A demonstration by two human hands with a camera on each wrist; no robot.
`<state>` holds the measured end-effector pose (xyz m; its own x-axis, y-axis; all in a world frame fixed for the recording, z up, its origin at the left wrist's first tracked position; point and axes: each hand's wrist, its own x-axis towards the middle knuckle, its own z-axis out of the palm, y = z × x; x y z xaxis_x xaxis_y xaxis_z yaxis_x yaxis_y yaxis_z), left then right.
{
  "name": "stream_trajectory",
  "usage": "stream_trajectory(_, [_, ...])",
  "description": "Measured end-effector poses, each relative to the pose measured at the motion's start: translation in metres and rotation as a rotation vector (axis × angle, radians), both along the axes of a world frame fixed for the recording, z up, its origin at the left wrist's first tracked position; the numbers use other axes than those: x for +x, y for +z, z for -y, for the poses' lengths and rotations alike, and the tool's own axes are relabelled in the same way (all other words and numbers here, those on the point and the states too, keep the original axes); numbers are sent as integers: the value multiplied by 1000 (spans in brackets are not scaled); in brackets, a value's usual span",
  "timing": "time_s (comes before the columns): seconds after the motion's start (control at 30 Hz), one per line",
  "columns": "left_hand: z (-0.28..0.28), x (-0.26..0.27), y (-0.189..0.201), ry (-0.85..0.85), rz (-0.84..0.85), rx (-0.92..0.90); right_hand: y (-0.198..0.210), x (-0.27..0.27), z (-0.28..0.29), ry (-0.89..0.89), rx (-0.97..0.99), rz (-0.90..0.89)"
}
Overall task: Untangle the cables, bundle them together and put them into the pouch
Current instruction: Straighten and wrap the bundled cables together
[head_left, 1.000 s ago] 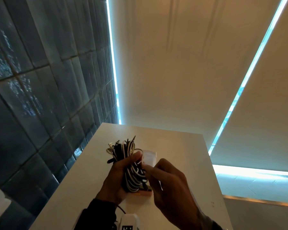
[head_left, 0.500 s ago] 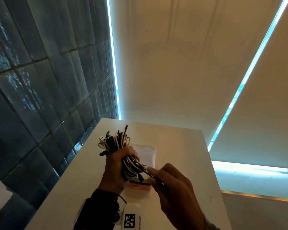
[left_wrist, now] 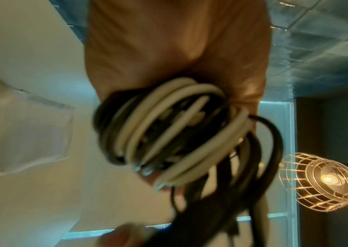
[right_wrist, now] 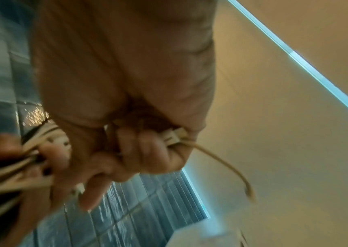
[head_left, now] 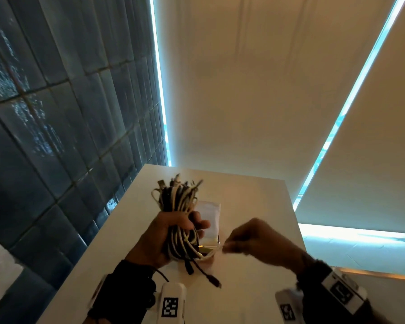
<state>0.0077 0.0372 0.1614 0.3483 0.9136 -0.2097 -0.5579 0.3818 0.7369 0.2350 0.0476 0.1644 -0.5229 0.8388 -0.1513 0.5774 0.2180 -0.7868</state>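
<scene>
My left hand [head_left: 171, 232] grips a thick bundle of black and white cables [head_left: 178, 202] upright above the white table [head_left: 255, 288], plug ends sticking out of the top. The left wrist view shows the coiled bundle [left_wrist: 169, 133] in the palm, blurred. To its right, my right hand [head_left: 229, 244] pinches a white cable end [head_left: 216, 250] that runs out from the bundle's bottom. In the right wrist view the fingers curl round that white plug [right_wrist: 175, 135]. A translucent pouch [head_left: 208, 213] lies flat on the table behind the bundle, partly hidden by it.
Loose black cable ends [head_left: 208, 277] dangle under the bundle, just over the table. A dark tiled wall [head_left: 56, 136] runs along the table's left edge. Roller blinds [head_left: 267, 101] hang behind it. A caged lamp [left_wrist: 321, 182] shows in the left wrist view.
My right hand has moved away to the right, drawing the white cable end out from the bundle. The left hand has kept its grip on the bundle.
</scene>
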Motion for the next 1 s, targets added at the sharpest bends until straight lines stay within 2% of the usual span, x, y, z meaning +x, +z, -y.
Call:
stream_trajectory(0.13, [15, 17, 6, -201, -127, -14, 40, -13, -20, 80, 321, 65])
stream_trajectory(0.23, [19, 22, 7, -212, -67, -23, 54, -24, -22, 159, 488, 119])
stream_trajectory(0.37, [20, 18, 5, -219, -22, 5, 60, -24, -25, 148, 438, 113])
stream_trajectory(0.47, [19, 13, 6, -215, -153, 57, 62, -18, -28, 187, 384, 155])
stream_trajectory(0.57, [19, 11, 7, -207, -235, 108, 64, -8, -31, 203, 355, 270])
stream_trajectory(0.73, [15, 12, -1, -76, -235, 155, 61, 1, -30, 176, 299, 414])
stream_trajectory(0.8, [12, 13, -4, -24, -253, 172, 59, 2, -30, 134, 308, 407])
stream_trajectory(0.87, [11, 14, -7, 30, -276, 187, 57, 3, -33, 58, 314, 311])
stream_trajectory(0.9, [10, 16, -8, 65, -294, 188, 54, 2, -34, -20, 291, 195])
stream_trajectory(1.0, [8, 24, -13, 182, -366, 204, 45, -7, -28, -294, 149, -297])
